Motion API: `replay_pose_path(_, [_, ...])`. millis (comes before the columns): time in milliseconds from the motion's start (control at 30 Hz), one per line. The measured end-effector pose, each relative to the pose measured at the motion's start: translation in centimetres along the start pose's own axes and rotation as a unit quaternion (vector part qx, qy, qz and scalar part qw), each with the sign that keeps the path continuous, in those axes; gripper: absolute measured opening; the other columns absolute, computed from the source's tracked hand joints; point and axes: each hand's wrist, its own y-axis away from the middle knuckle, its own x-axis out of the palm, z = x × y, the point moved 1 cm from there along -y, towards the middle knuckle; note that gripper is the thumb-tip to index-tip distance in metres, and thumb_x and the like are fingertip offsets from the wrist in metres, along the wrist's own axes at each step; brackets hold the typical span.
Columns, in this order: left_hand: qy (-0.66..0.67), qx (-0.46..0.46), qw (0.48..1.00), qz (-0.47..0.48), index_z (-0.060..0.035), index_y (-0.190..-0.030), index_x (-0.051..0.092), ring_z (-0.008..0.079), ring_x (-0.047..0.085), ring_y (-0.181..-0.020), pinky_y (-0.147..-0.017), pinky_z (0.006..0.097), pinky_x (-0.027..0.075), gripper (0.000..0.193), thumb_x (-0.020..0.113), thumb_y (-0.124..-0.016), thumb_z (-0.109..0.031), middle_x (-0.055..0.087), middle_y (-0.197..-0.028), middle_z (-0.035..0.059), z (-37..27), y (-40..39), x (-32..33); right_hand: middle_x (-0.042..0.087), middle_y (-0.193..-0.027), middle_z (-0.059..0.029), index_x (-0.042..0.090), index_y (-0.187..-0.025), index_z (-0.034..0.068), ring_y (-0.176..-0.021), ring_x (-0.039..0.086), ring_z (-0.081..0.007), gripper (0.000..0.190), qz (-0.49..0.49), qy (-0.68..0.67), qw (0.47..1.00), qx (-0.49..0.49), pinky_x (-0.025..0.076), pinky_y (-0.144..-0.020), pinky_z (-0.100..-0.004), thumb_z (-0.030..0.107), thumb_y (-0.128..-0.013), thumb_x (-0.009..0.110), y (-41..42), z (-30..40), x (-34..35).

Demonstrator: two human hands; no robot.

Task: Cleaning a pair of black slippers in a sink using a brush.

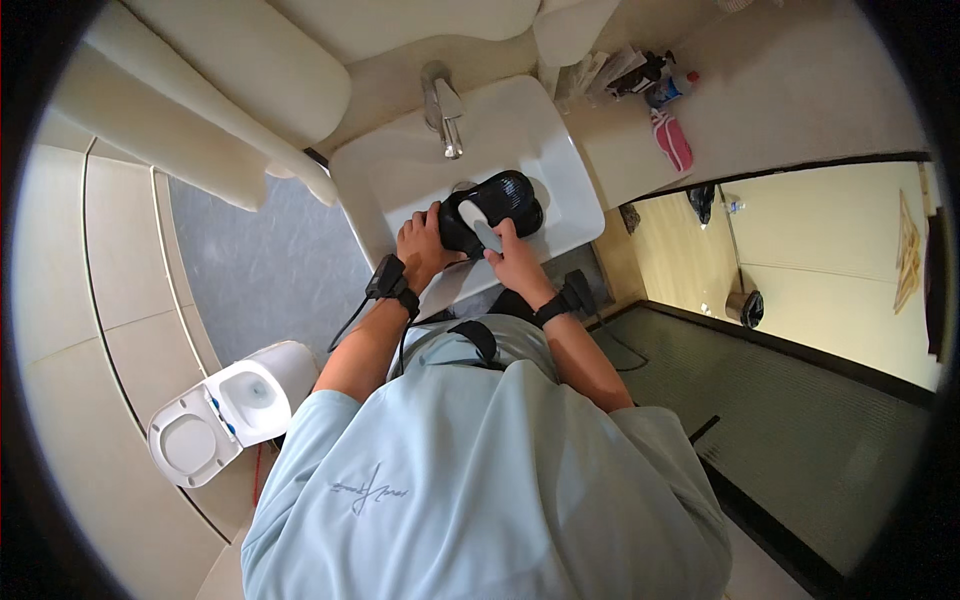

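Inside a white washbasin lies a black slipper with a ridged surface. Part of a second black piece, probably its pair, shows under it at the right. My left hand grips the slipper's near left end, thumb along the front edge. In my right hand is a small brush with a pale head and a grey handle. The brush rests over the slipper's middle; its bristles are hidden. Above the basin's back rim stands a chrome faucet, and no water is plainly visible from its spout.
On the counter at right sit a pink-and-white pouch-like item, a clear bottle with a red cap and packets. A toilet with raised lid stands at left. A glass panel lies at right. Cables hang from both wrist devices.
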Motion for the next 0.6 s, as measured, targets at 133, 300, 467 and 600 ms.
replay_pose_path(133, [0.015, -0.007, 1.000, 0.000, -0.0149, -0.146, 0.036, 0.0362, 0.053, -0.119, -0.101, 0.0476, 0.043, 0.113, 0.092, -0.052, -0.042, 0.055, -0.125, 0.0143, 0.4, -0.2, 0.0, 0.064, -0.103, -0.0255, 0.042, -0.118, 0.005, -0.094, 0.063, -0.0461, 0.040, -0.091, -0.042, 0.994, -0.036, 0.050, -0.076, -0.0504, 0.009, -0.087, 0.067, -1.2, -1.7, -2.1])
replay_pose_path(300, [0.032, -0.006, 0.999, -0.003, -0.0169, -0.146, 0.036, 0.0356, 0.053, -0.119, -0.102, 0.0473, 0.043, 0.112, 0.093, -0.052, -0.040, 0.055, -0.126, 0.0129, 0.0, -0.2, 0.0, 0.062, -0.104, -0.0271, 0.038, -0.119, 0.005, -0.101, 0.059, -0.0489, 0.041, -0.040, 0.063, 0.997, 0.022, 0.047, -0.080, -0.0525, 0.010, -0.088, 0.066, -1.3, -1.4, -1.7])
replay_pose_path(467, [0.034, -0.025, 0.999, -0.007, -0.0184, -0.146, 0.037, 0.0361, 0.053, -0.119, -0.102, 0.0476, 0.044, 0.112, 0.093, -0.051, -0.037, 0.054, -0.128, 0.0124, -0.1, -0.3, -0.1, 0.062, -0.103, -0.0246, 0.041, -0.116, 0.007, -0.102, 0.059, -0.0494, 0.040, 0.032, -0.029, 0.998, -0.046, 0.048, -0.083, -0.0495, 0.007, -0.086, 0.067, -1.6, -0.9, -1.8])
replay_pose_path(600, [0.035, -0.048, 0.998, 0.012, -0.0177, -0.145, 0.038, 0.0349, 0.053, -0.119, -0.103, 0.0475, 0.042, 0.111, 0.093, -0.050, -0.035, 0.055, -0.126, 0.0122, -0.5, -0.4, -0.3, 0.064, -0.099, -0.0254, 0.042, -0.113, 0.005, -0.091, 0.062, -0.0482, 0.036, -0.062, 0.012, 0.998, -0.026, 0.050, -0.075, -0.0523, 0.012, -0.086, 0.065, -2.7, -1.8, -3.6])
